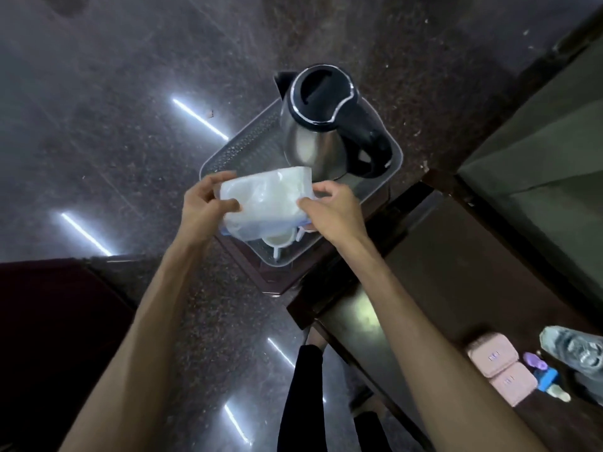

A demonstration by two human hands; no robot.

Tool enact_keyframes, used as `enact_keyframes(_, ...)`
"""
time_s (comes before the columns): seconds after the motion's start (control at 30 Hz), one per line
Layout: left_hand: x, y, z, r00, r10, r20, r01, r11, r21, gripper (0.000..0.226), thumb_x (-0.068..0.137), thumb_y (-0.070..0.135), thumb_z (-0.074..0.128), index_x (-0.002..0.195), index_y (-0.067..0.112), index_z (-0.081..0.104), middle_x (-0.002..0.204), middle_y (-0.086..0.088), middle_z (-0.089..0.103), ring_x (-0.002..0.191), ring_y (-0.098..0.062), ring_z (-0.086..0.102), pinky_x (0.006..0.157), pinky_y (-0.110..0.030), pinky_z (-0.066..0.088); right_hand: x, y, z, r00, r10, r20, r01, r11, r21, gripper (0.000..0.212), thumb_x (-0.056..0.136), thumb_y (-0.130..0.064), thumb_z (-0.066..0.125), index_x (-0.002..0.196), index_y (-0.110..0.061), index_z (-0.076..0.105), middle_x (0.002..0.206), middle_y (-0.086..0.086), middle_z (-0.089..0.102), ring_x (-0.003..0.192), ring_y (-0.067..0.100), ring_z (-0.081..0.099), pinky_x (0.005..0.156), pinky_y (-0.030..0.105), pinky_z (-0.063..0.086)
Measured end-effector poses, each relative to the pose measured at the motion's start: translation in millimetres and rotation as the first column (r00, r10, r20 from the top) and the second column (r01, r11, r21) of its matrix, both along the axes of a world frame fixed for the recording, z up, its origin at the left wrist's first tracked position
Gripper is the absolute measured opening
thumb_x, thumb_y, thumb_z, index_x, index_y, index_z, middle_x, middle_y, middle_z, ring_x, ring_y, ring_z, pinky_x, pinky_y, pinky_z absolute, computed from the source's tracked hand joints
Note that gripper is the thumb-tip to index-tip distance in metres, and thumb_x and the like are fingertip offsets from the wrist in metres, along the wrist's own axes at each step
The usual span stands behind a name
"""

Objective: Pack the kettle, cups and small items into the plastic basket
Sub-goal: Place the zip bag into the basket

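Observation:
A steel kettle [321, 125] with a black lid and handle stands upright in the far half of the clear plastic basket [241, 148]. The basket rests on a dark wooden stand. Both my hands hold a white plastic packet [266, 199] just above the basket's near half. My left hand [204, 207] pinches its left edge and my right hand [329, 210] grips its right edge. Under the packet, white cups [277, 244] sit in the basket, mostly hidden.
A dark wooden table [440, 272] runs along the right. On it lie two pink cases [499, 367], a small purple and blue item [541, 373] and a crumpled clear bottle [577, 353]. Polished dark stone floor [114, 109] surrounds the stand. A dark red surface [49, 321] is at lower left.

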State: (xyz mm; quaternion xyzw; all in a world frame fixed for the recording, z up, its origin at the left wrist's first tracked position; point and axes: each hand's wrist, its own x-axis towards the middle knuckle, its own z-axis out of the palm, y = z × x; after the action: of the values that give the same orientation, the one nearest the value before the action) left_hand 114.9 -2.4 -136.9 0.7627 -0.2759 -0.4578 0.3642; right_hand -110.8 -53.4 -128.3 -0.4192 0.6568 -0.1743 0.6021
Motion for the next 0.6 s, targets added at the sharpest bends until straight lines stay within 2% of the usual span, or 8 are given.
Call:
enact_keyframes(0.1,19.1,-18.6,-0.5,0.982,-0.046,0.18,0.046,0.999,0.007,0.056,0.062,0.017,0.067,0.117,0.025,0.073,0.107,-0.002,0.072,0.088,-0.013,0.065,0.072,-0.029,0.056,24.2,-5.5,-2.0,0.989,0.072,-0.128,-0.075,0.997,-0.019,0.021,0.077,-0.022,0.067,0.094,-0.018,0.078,0.089,-0.002,0.079,0.087,0.024,0.076,0.083,0.044,0.064)
enact_keyframes(0.17,27.2,-28.9,0.6,0.948,-0.095,0.305,0.084,0.995,0.05,0.062,0.064,0.024,0.066,0.125,0.02,0.069,0.118,-0.009,0.069,0.1,-0.021,0.064,0.086,-0.036,0.057,38.5,-9.1,-0.1,0.969,0.083,-0.233,-0.109,0.989,-0.104,0.021,0.078,-0.015,0.065,0.093,-0.015,0.08,0.088,0.001,0.08,0.09,0.025,0.074,0.084,0.04,0.061)
enact_keyframes(0.23,27.8,-31.2,2.2,0.913,-0.137,0.385,0.114,0.99,0.082,0.066,0.064,0.03,0.065,0.129,0.017,0.066,0.126,-0.012,0.066,0.109,-0.025,0.062,0.089,-0.036,0.053,51.0,-13.0,2.3,0.95,0.032,-0.31,-0.098,0.975,-0.199,0.023,0.081,-0.012,0.064,0.095,-0.013,0.081,0.093,0.007,0.081,0.093,0.03,0.072,0.083,0.038,0.059)
enact_keyframes(0.33,15.1,-22.3,2.5,0.895,-0.095,0.436,0.081,0.995,0.052,0.07,0.065,0.031,0.061,0.132,0.01,0.063,0.128,-0.015,0.062,0.108,-0.022,0.056,0.089,-0.03,0.044,65.7,-14.9,0.8,0.932,-0.049,-0.359,-0.054,0.961,-0.272,0.018,0.085,-0.016,0.063,0.092,-0.013,0.08,0.089,0.008,0.081,0.089,0.031,0.072,0.078,0.039,0.057)
enact_keyframes(0.4,3.4,-16.1,0.8,0.891,-0.069,0.448,0.069,0.997,0.016,0.069,0.068,0.029,0.059,0.134,0.007,0.06,0.131,-0.017,0.058,0.11,-0.021,0.053,0.094,-0.031,0.044,70.7,-9.6,-4.0,0.921,-0.068,-0.383,-0.059,0.95,-0.308,0.018,0.089,-0.024,0.063,0.097,-0.014,0.077,0.092,0.006,0.08,0.092,0.031,0.071,0.08,0.042,0.056)
enact_keyframes(0.47,-4.4,-13.9,-2.7,0.889,-0.069,0.452,0.089,0.996,-0.023,0.067,0.071,0.025,0.057,0.136,0.006,0.056,0.133,-0.017,0.054,0.11,-0.018,0.05,0.095,-0.031,0.043,71.4,-1.7,-9.6,0.916,-0.073,-0.395,-0.075,0.935,-0.347,0.022,0.089,-0.032,0.066,0.104,-0.017,0.072,0.094,0.004,0.078,0.095,0.03,0.069,0.076,0.039,0.051)
enact_keyframes(0.53,-5.2,-15.8,-5.9,0.886,-0.072,0.458,0.103,0.994,-0.042,0.065,0.073,0.023,0.055,0.136,0.006,0.056,0.136,-0.017,0.053,0.111,-0.016,0.048,0.095,-0.029,0.041,70.6,4.9,-14.7,0.907,-0.068,-0.416,-0.109,0.916,-0.386,0.03,0.085,-0.031,0.071,0.112,-0.02,0.069,0.097,0.002,0.077,0.097,0.028,0.065,0.071,0.035,0.042)
enact_keyframes(0.6,-3.0,-18.7,-8.2,0.881,-0.085,0.465,0.108,0.994,-0.022,0.064,0.074,0.022,0.055,0.136,0.006,0.057,0.136,-0.016,0.054,0.111,-0.015,0.048,0.095,-0.027,0.039,70.4,6.4,-17.8,0.895,-0.069,-0.44,-0.141,0.893,-0.428,0.034,0.083,-0.026,0.073,0.116,-0.02,0.069,0.1,0.002,0.077,0.097,0.027,0.062,0.075,0.036,0.042)
